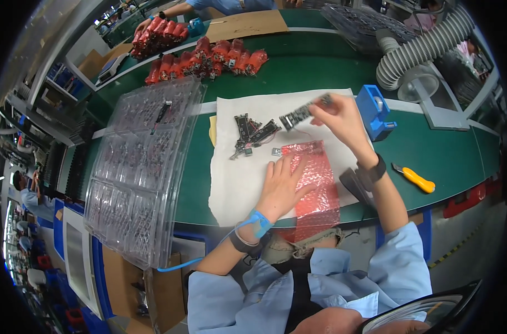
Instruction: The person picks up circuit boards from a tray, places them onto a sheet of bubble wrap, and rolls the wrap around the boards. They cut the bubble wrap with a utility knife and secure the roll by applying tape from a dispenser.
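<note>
My right hand (340, 118) pinches a narrow green circuit board (298, 116) by one end, holding it over a white sheet (225, 183). A thin wire seems to trail from it. My left hand (284, 186) lies with fingers spread on a strip of red bubble wrap (318, 183), whose lower end hangs over the table's front edge. Left of the held board, several similar boards (256, 133) lie in a loose pile with wires. A small metal-coloured part (276, 151) sits at the wrap's upper left corner.
Stacked clear plastic trays (170, 183) stand at the left. Red-wrapped bundles (209, 58) lie at the back, near cardboard (246, 25). To the right are a blue tape dispenser (376, 111), a yellow-handled cutter (416, 179) and a ribbed hose (426, 50). A blue cord (181, 266) runs from my left wrist.
</note>
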